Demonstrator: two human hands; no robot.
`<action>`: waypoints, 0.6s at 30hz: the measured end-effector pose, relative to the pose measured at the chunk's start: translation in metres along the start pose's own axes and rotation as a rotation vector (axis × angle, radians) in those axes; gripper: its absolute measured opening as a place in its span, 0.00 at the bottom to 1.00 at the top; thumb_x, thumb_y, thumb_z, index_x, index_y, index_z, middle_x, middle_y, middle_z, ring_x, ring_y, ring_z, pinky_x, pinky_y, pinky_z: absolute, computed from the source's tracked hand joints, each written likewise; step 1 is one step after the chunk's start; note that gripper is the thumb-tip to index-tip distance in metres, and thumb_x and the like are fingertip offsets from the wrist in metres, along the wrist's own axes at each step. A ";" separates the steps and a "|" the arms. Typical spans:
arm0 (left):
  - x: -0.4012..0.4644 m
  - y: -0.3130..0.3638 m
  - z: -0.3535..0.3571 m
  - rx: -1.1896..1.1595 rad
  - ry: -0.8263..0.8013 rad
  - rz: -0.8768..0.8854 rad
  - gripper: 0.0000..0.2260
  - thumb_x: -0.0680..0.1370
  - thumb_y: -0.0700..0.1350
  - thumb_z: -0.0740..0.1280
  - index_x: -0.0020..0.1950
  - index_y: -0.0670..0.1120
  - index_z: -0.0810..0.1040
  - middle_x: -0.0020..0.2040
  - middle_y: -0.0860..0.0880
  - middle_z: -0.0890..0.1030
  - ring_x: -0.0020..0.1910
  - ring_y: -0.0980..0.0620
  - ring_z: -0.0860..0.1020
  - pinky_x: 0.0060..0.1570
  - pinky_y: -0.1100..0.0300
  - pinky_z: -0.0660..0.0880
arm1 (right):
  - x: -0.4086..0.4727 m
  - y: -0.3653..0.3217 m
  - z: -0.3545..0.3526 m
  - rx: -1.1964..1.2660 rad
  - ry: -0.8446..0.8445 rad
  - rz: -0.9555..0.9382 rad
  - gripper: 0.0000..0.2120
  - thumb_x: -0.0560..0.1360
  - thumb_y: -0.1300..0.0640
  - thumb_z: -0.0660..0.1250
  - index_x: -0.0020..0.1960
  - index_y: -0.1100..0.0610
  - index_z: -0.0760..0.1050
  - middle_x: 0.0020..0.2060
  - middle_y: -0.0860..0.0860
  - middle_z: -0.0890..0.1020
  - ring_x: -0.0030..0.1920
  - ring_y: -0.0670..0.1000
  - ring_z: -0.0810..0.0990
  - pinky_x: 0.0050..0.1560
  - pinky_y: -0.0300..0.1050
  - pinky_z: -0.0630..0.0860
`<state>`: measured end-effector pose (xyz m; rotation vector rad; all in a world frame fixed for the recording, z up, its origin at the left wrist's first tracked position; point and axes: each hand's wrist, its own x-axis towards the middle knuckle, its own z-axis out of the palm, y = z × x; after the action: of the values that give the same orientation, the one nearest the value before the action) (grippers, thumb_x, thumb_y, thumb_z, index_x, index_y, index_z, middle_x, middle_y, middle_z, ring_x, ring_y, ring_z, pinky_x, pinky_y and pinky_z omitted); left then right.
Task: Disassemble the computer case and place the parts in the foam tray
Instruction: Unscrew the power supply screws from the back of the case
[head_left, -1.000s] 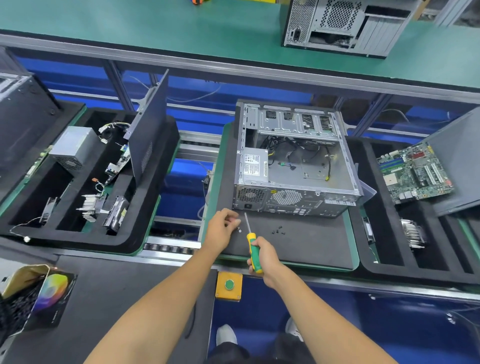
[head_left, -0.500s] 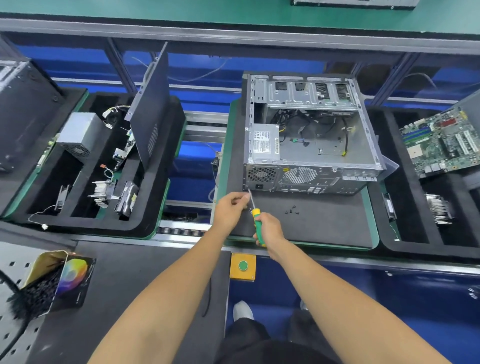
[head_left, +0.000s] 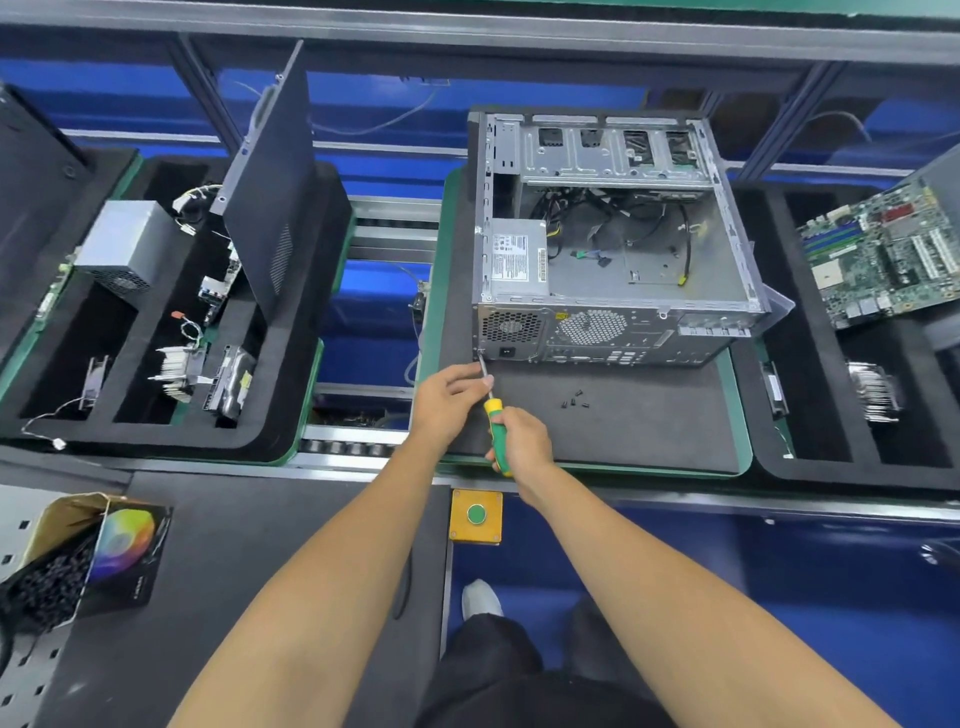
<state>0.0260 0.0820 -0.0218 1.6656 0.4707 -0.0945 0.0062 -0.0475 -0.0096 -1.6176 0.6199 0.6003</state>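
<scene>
An open grey computer case (head_left: 613, 244) lies on its side on a dark mat (head_left: 623, 421), its rear panel facing me and a power supply (head_left: 517, 257) still inside at the left. My right hand (head_left: 524, 447) grips the green and yellow handle of a screwdriver (head_left: 496, 423). Its tip sits at the lower left corner of the rear panel. My left hand (head_left: 449, 397) pinches the screwdriver's metal shaft just below the tip. Several small black screws (head_left: 574, 401) lie on the mat to the right.
A black foam tray (head_left: 156, 332) at the left holds a power supply (head_left: 122, 249), a side panel (head_left: 270, 202) standing upright, a heatsink and cables. Another foam tray (head_left: 831, 410) at the right carries a motherboard (head_left: 883, 254) and a heatsink (head_left: 875, 395). A yellow button box (head_left: 475, 517) sits below the mat.
Both hands have moved up toward the case, bringing the screwdriver tip from the mat to the lower left corner of the rear panel. My view has tilted downward.
</scene>
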 end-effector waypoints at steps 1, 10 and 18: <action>0.000 0.000 0.000 0.001 -0.004 0.008 0.14 0.76 0.47 0.77 0.60 0.46 0.84 0.46 0.54 0.87 0.46 0.63 0.84 0.46 0.73 0.75 | 0.001 0.000 0.000 -0.002 -0.003 -0.006 0.08 0.78 0.54 0.64 0.48 0.58 0.78 0.38 0.57 0.81 0.26 0.49 0.79 0.28 0.41 0.74; 0.003 -0.001 0.000 -0.004 -0.009 0.014 0.14 0.77 0.43 0.75 0.63 0.44 0.83 0.50 0.48 0.87 0.46 0.63 0.84 0.49 0.71 0.77 | 0.002 0.002 0.000 -0.071 -0.047 -0.045 0.07 0.79 0.54 0.63 0.47 0.57 0.75 0.39 0.58 0.82 0.29 0.52 0.83 0.28 0.42 0.76; 0.003 0.003 0.002 -0.020 0.006 -0.041 0.13 0.77 0.43 0.75 0.61 0.45 0.82 0.48 0.48 0.87 0.45 0.61 0.84 0.44 0.70 0.76 | 0.003 0.001 0.005 -0.124 -0.004 -0.068 0.06 0.78 0.55 0.67 0.44 0.57 0.77 0.42 0.54 0.81 0.30 0.54 0.86 0.26 0.39 0.75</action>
<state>0.0308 0.0807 -0.0201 1.6369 0.5087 -0.1150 0.0069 -0.0425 -0.0131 -1.7456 0.5310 0.6019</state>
